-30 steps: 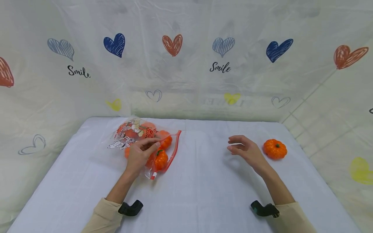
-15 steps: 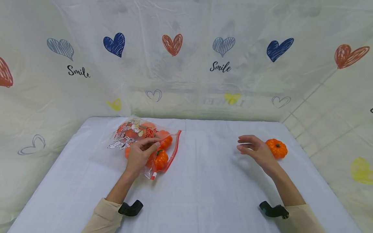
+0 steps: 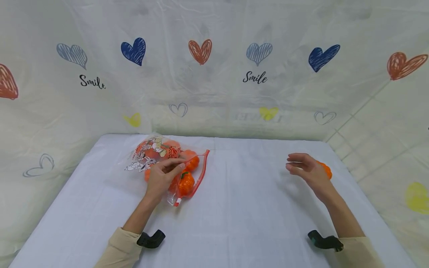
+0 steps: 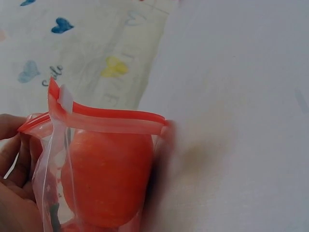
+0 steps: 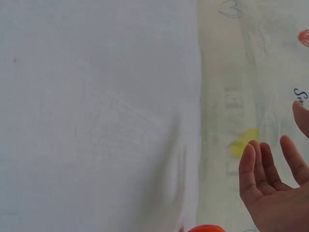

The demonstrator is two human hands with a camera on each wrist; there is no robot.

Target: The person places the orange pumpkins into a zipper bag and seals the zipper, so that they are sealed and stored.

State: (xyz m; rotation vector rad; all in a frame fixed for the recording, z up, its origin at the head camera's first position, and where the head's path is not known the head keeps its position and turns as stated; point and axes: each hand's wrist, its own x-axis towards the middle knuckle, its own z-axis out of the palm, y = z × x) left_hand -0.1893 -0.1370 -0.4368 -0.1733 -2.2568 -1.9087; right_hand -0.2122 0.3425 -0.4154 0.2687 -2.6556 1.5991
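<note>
A clear zip bag (image 3: 155, 147) with cartoon print and a red zip edge lies at the left of the table, several small orange pumpkins (image 3: 186, 183) inside it. My left hand (image 3: 161, 179) pinches one side of its mouth between thumb and fingers, holding it apart. Through the plastic, the left wrist view shows an orange pumpkin (image 4: 108, 179) right behind the red zip strip (image 4: 116, 121). To the right, my right hand (image 3: 310, 173) hovers with loosely bent fingers and nothing in them. It partly covers a loose orange pumpkin (image 3: 326, 170), whose top edge also shows low in the right wrist view.
A white cloth covers the table (image 3: 234, 208). Behind it hangs a pale backdrop (image 3: 221, 89) printed with hearts and the word "Smile". Black wrist devices (image 3: 151, 239) sit at both sleeves.
My right hand has moved rightward across the table, from beside the loose pumpkin to in front of most of it. The left hand and the bag have stayed in place.
</note>
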